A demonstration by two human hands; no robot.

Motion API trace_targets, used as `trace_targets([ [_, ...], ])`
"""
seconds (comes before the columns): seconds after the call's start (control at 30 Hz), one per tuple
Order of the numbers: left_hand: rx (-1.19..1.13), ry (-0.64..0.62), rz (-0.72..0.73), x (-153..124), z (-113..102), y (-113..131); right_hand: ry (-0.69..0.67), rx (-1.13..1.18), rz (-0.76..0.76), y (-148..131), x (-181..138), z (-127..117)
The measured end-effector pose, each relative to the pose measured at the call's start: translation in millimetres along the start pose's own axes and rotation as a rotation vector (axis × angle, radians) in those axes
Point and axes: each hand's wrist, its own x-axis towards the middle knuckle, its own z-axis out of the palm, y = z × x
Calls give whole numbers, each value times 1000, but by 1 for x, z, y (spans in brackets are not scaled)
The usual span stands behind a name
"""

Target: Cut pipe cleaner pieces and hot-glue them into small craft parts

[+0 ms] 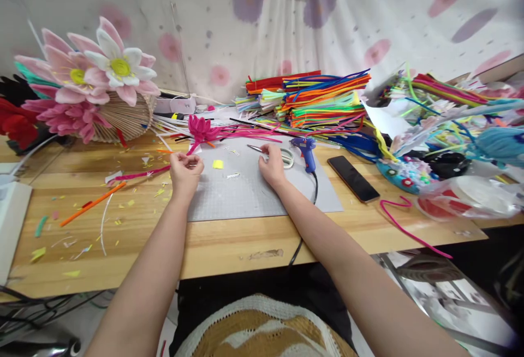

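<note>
Backdrop: pale cloth with pink and purple blossoms, hung beyond both hands.
Table: wooden, under both hands; a grey mat lies between them, probably to spare the wood.
Left hand: fingers curled, tips meeting the thumb at the mat's left edge; whether they pinch anything cannot be told.
Magenta flower: just beyond the left hand, stem running down towards it, head turned away, perhaps to keep the petals uncrushed.
Magenta strip: out to the left of that hand; any join with the stem is hidden.
Right hand: bent over the scissors, grip unclear.
Scissors: blades left of the right hand, pale handles to its right, an angle that seems handy for lifting.
Glue gun: right of the right hand, near the scissors; its black cord runs down close to the right forearm, a possible snag.
Phone: farther right.
Bundled pipe cleaners: beyond the right hand, limiting forward reach.
Orange pipe cleaner: left of the left hand, among scraps.
Yellow scrap: between the hands.
</note>
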Motion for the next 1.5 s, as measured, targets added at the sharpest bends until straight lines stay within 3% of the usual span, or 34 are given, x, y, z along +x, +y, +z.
trace_targets([
  [0.23,14,-63,-33,-1,-2,1,-72,55,-32,0,-1,-2],
  [0.4,223,49,56,0,-5,-2,-359,184,-123,-8,-6,-2],
  [0.53,421,-24,43,-6,-2,3,-516,226,-193,-15,-11,1],
  [0.8,627,-362,262,-29,23,6,-540,151,-254,-19,-11,2],
  [0.93,712,-496,237,-35,32,9,-550,126,-276,-20,-11,2],
  [1.3,695,-491,193,-32,34,2,-514,147,-228,-17,-9,2],
  [1.4,685,-493,185,-32,33,1,-468,172,-164,-11,-7,4],
  [1.5,685,-494,187,-32,31,1,-422,353,-31,-6,-4,8],
])
